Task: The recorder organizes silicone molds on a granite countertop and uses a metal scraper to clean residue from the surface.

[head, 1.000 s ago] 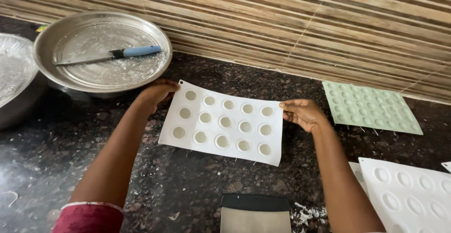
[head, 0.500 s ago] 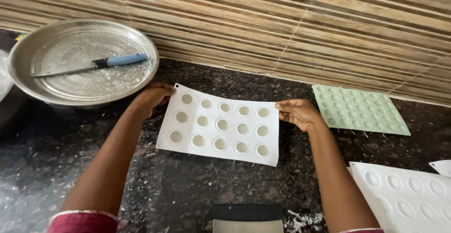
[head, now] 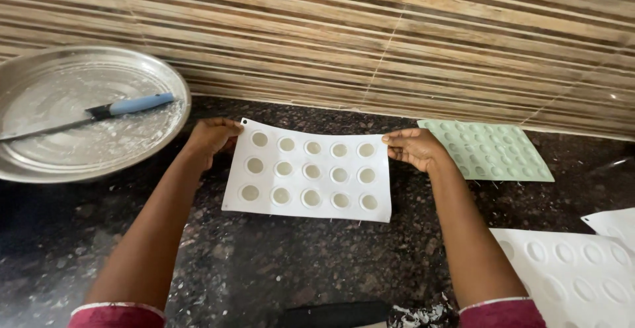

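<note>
White mould sheet (head: 307, 172), fifteen round cavities in three rows, lies on a dark speckled counter (head: 264, 268) below a striped tile wall (head: 370, 30). Left hand (head: 210, 136) and right hand (head: 413, 148) pinch its upper corners with their fingers. One green mould (head: 486, 150) and one steel tray (head: 79, 136) with a knife (head: 99, 111) flank it.

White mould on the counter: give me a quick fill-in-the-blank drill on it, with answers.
1. Both hands, left and right, hold the white mould by its ___ edges.
2. The mould's round cups stand in ___ rows.
3. The knife with the blue handle lies in the round ___ pan.
4. The green mould lies beside the ___ hand.

Answers: short; three; metal; right
</note>
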